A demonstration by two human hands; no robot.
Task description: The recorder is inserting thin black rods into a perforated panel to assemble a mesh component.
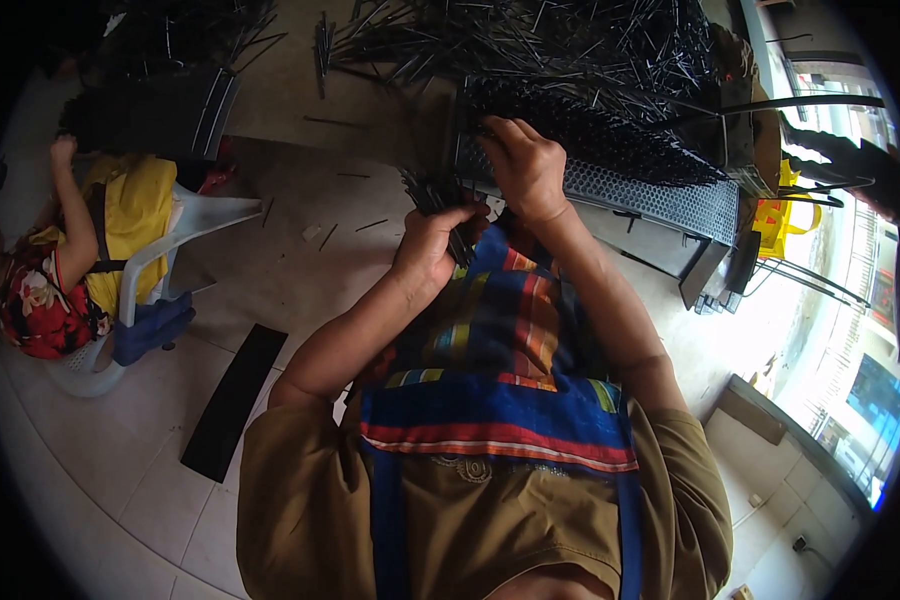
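Left hand (428,248) grips a bundle of black rods (433,198) beside the perforated board (610,188)

The person's left hand is closed around the bundle, which lies just left of the perforated board and on its near side, with the thin rods sticking out past the thumb. The right hand (530,172) is over the left end of the board, its fingers bent and drawn in toward one another; whether that grip has shut on a rod cannot be told.

Many dark rods (580,125) stand closely packed along the board, leaving bare holes showing along its near edge. Beyond the board, a large tangled heap of rods (570,40) is spread over the bench (270,95). A smaller cluster of rods (323,52) lies on the bench, to the left of the heap.

To the right of the board is a yellow bag (775,225). Well to its left, a co-worker (55,290) sits on a white chair (195,225), one hand at a black panel (160,110). Nearer than the board, also to its left, a flat black strip (235,405) lies on the tiled floor (170,440).
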